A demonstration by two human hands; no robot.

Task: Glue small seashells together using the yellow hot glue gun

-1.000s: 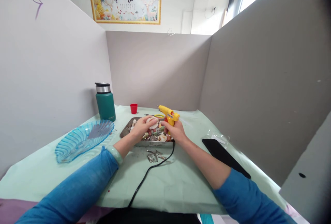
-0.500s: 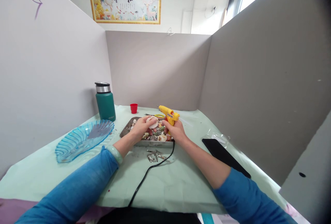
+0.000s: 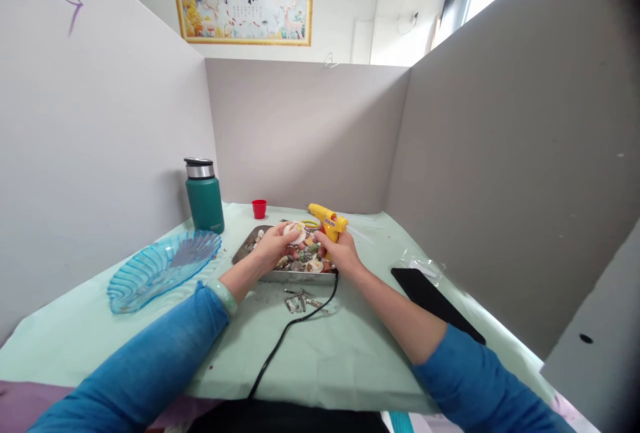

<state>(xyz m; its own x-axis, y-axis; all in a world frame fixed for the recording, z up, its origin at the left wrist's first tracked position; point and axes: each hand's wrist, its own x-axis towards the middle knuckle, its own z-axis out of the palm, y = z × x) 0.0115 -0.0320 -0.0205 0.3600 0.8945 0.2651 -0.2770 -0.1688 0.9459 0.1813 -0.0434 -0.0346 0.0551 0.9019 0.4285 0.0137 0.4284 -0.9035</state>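
Note:
My left hand is closed on a pale shell with a yellowish patch on it, held above the metal tray. Several shells and small stones lie in that tray. My right hand grips the handle of a yellow glue gun, whose nozzle points up and to the left, beyond the shell. A clear stick juts from the gun's rear. From the handle a black cord runs down across the table.
A blue shell-shaped dish and a green bottle stand left. Beyond the tray are a red cup and yellow-handled scissors. Metal clips lie in front; a black slab and clear plastic packaging lie right.
The shell in my left hand has turned a little, and a yellowish patch now shows on it. Both hands otherwise keep nearly the same place.

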